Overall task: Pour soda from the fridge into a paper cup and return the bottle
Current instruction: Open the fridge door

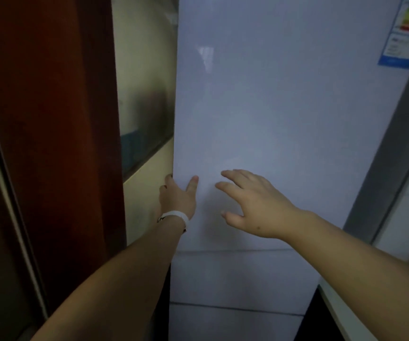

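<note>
A tall white fridge fills the middle of the view, its upper door closed. My left hand, with a white wristband, grips the door's left edge near its bottom: the fingers curl behind the edge and the thumb lies on the front. My right hand hovers with spread fingers just in front of the door face, holding nothing. Neither a soda bottle nor a paper cup is in view.
A dark red-brown door frame stands close on the left, with a cream wall between it and the fridge. Lower fridge doors lie below. A grey fridge side and a white counter edge are at right.
</note>
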Motion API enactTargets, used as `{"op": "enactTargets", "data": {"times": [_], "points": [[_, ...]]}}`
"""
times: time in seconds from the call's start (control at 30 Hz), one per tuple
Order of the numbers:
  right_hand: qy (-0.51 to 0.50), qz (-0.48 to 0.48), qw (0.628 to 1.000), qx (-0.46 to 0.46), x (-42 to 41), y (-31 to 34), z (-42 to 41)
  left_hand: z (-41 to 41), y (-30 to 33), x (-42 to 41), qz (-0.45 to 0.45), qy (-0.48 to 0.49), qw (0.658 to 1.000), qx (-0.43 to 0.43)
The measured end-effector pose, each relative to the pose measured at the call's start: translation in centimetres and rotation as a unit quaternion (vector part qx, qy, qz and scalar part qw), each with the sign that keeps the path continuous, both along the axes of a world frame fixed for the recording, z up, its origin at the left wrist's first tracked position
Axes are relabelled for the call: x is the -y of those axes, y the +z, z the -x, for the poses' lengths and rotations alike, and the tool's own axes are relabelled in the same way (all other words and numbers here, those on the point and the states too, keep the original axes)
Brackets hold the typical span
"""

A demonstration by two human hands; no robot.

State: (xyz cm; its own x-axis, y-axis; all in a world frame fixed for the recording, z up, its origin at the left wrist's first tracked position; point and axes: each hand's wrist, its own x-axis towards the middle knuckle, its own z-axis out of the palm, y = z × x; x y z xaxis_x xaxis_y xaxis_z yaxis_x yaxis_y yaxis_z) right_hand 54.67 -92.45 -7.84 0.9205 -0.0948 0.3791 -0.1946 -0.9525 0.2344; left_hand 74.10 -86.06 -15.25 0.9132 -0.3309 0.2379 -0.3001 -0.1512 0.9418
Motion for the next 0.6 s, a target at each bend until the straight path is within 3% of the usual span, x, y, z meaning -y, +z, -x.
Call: {"op": "enactTargets", "data": {"times": [0.17,0.4,0.6], "points": [[0.000,-0.014,1.000,-0.006,-1.0,-0.4,4.1,4.2,-0.6,-2.8,0.017,0.019,0.998,0.053],[-0.004,-0.030,1.000,-0.003,-2.8,-0.5,10.8,9.5,0.6,-7.6,0.037,-0.010,0.978,0.203],[0.002,-0.038,0.999,0.011,-5.2,-0.7,15.8,14.1,1.4,-11.9,-0.029,-0.023,0.953,0.300]]}}
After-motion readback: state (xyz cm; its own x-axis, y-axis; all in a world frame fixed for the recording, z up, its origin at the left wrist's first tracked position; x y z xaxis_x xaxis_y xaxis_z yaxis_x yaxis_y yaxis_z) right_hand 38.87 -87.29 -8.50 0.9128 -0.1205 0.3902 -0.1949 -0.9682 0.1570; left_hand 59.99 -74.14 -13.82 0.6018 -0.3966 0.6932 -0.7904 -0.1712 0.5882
